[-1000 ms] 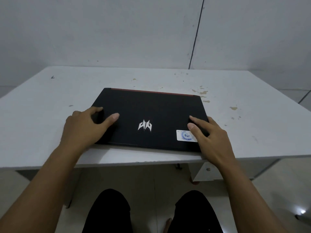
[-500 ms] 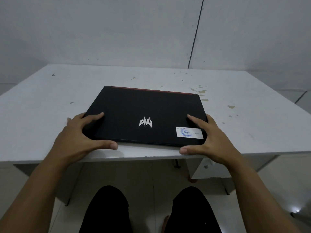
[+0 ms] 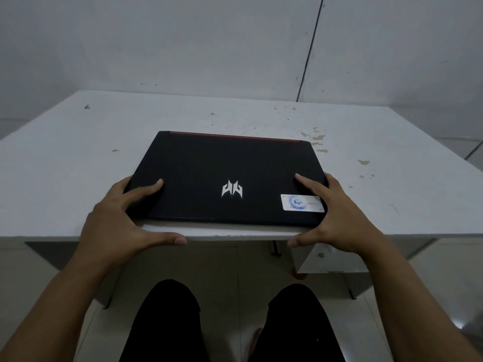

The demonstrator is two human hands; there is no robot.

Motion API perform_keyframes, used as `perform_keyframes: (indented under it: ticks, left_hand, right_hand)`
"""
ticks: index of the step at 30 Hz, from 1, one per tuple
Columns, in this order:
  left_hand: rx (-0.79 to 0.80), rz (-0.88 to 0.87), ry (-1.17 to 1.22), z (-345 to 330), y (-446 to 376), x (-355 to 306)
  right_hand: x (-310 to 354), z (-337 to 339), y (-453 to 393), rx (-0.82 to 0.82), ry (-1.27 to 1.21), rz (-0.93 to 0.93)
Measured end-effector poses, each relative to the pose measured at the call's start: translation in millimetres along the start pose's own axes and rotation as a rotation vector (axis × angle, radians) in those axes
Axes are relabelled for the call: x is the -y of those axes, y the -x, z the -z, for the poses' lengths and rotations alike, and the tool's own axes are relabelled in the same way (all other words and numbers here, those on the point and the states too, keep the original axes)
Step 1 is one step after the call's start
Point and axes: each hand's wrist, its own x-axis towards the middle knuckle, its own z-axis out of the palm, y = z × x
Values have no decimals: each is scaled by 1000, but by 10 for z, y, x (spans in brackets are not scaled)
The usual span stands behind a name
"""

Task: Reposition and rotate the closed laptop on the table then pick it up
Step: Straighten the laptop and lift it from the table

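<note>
Pale grey walls stand behind the white table, whose top is flecked with brownish stains on the far right. Your closed black laptop lies flat near the front edge, red strip along its far side, silver logo and white sticker facing up. Your left hand clasps the near left corner, fingers on the lid, thumb stretched below the table's front edge. Your right hand grips the near right corner likewise.
</note>
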Motion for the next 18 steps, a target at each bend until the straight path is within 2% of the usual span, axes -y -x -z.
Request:
perform_keyframes:
  ticks: [8,18]
  left_hand:
    - [-104,-165,143,-73,91,85]
    - [-212,-84,213,-173,227,26]
  right_hand:
    - [-16,-16,52,-31,-37,11]
    - [-69,39,92,-27,-63,43]
